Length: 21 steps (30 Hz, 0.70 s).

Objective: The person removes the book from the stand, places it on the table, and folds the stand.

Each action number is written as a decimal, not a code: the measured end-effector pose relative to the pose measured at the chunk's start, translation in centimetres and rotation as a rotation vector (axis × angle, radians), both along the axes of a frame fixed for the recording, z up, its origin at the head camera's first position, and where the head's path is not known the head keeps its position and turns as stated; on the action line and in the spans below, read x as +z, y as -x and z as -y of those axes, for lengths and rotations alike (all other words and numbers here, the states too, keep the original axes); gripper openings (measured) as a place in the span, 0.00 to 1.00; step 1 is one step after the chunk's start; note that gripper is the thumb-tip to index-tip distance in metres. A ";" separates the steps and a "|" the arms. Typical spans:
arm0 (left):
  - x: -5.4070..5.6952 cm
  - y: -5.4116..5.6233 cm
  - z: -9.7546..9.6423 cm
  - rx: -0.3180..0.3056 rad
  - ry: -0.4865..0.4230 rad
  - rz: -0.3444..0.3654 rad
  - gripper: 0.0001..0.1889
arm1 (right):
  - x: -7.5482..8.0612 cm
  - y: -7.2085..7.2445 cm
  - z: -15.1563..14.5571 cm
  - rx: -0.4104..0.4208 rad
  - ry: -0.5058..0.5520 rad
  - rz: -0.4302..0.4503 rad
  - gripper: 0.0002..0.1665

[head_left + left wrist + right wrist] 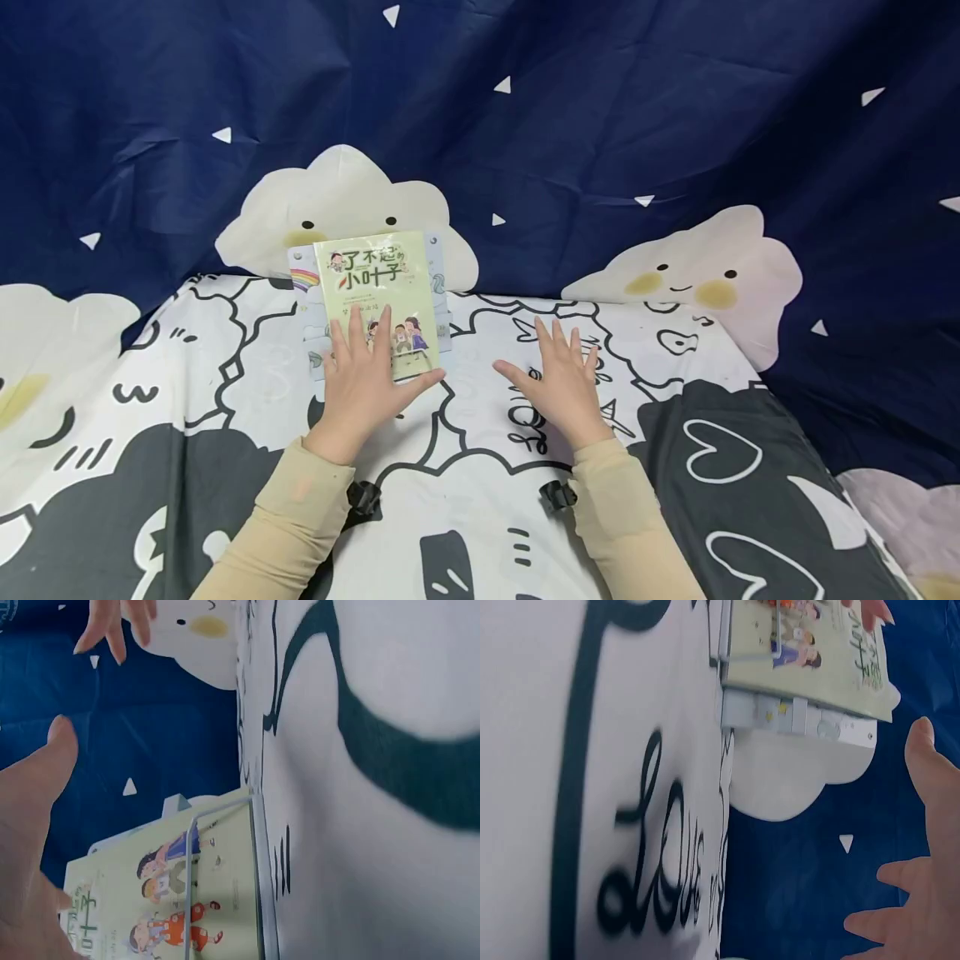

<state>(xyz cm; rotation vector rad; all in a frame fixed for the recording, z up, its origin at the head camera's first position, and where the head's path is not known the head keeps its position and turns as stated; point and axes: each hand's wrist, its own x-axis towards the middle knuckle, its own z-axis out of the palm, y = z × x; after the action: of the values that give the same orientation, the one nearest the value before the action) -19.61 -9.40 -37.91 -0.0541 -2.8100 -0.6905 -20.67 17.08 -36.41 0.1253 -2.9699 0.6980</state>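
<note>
A pale green children's book point(408, 292) with cartoon figures on its cover leans upright on a pale blue book stand point(303, 292) printed with a rainbow. In the left wrist view a thin wire bar point(187, 900) crosses the lower part of the cover. My left hand point(360, 387), fingers spread, is in front of the book and overlaps its lower left in the head view; nothing is in its grasp. To the right of the book, my right hand point(566, 383) is held over the cloth with spread fingers and holds nothing.
A black and white patterned cloth point(480, 517) covers the table. Behind it hangs a dark blue curtain point(570, 142) with clouds and white triangles. Small black devices point(365, 497) are strapped at both wrists.
</note>
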 end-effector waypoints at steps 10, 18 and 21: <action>0.8 0.3 0.0 0.064 -0.184 -0.004 0.61 | 0.0 0.9 2.2 0.067 0.173 0.036 0.57; 0.8 0.3 0.7 0.139 -0.306 -0.016 0.63 | -0.9 1.6 3.5 0.090 0.354 0.132 0.56; 0.8 0.5 1.2 0.141 -0.339 -0.036 0.62 | -1.0 1.9 4.2 0.092 0.399 0.151 0.54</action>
<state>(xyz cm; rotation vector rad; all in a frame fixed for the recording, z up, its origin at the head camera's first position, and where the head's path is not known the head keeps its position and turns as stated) -20.09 -10.57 -37.14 0.1877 -2.5914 -1.1049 -22.61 12.85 -37.44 0.1885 -2.9024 1.3476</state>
